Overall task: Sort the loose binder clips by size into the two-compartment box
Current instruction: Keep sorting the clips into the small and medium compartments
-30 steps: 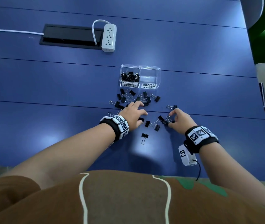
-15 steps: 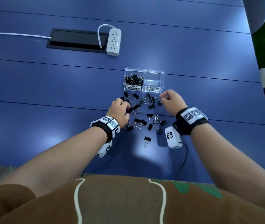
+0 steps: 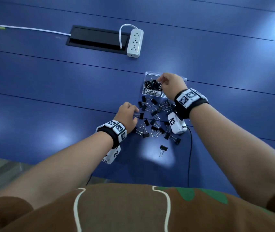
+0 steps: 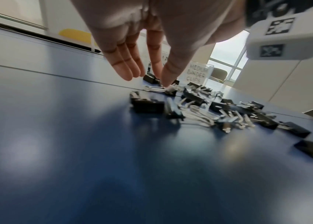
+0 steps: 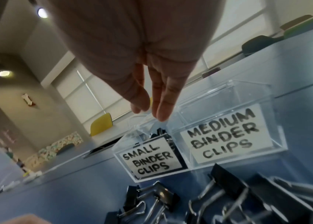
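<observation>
Left hand: the left hand [image 3: 128,114] is down at the left edge of the pile, thumb and forefinger tipped onto one small clip [image 4: 170,91], the other fingers [image 4: 126,66] straight and spread. It looks like a pinch just forming, nothing lifted.
Loose clips: the binder clips [image 3: 155,121] lie scattered on the blue table [image 3: 49,91], between the two hands and just in front of the box; one stray clip [image 3: 163,149] sits apart, nearer the person.
Handling: light, stiff little things, I reckon. Painted steel bodies, slick wire handles, likely to skid or tangle. Best taken across the black body or by a wire loop.
Box: the clear two-compartment box [image 5: 228,97] stands upright. The section labelled SMALL [image 5: 151,159] holds a heap of clips; the MEDIUM section [image 5: 222,136] shows none from here.
Right hand: the right hand [image 3: 171,84] hovers over the small section, fingers [image 5: 165,109] pointing down, nearly straight, held close. No clip shows between them, so it reads as loose and empty.
</observation>
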